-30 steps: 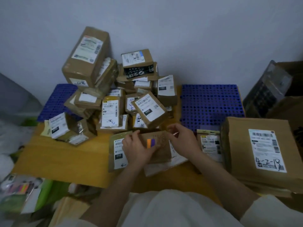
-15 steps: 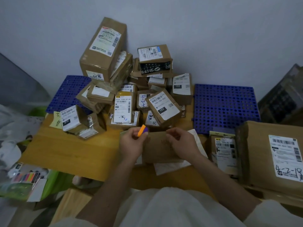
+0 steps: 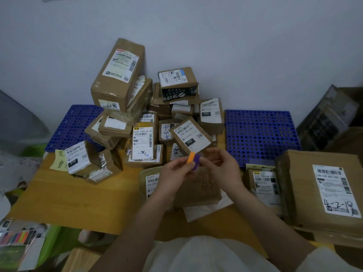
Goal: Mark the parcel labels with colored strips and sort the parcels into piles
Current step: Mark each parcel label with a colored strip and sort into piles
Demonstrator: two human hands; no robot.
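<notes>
My left hand (image 3: 173, 174) holds a small pad of orange and purple strips (image 3: 193, 160) raised above the table. My right hand (image 3: 222, 167) is right beside it, its fingertips pinched at the pad's purple edge. Below both hands lies a flat brown parcel (image 3: 198, 188) with faint writing, on top of a white envelope (image 3: 206, 210). A parcel with a 010 label (image 3: 151, 182) lies to its left, partly hidden by my left hand. A heap of brown labelled parcels (image 3: 145, 118) is piled at the back against the wall.
A large parcel marked 4-2-18 (image 3: 322, 189) sits at right, with a smaller labelled parcel (image 3: 263, 185) beside it. Blue perforated mats (image 3: 261, 130) lie at the back. A yellow note (image 3: 60, 160) is at left. A pack of coloured strips (image 3: 16, 237) lies on the floor at lower left.
My left hand lifted the strip pad off the flat parcel and raised it. My right hand came up from the parcel to meet the pad. The camera view shifted left.
</notes>
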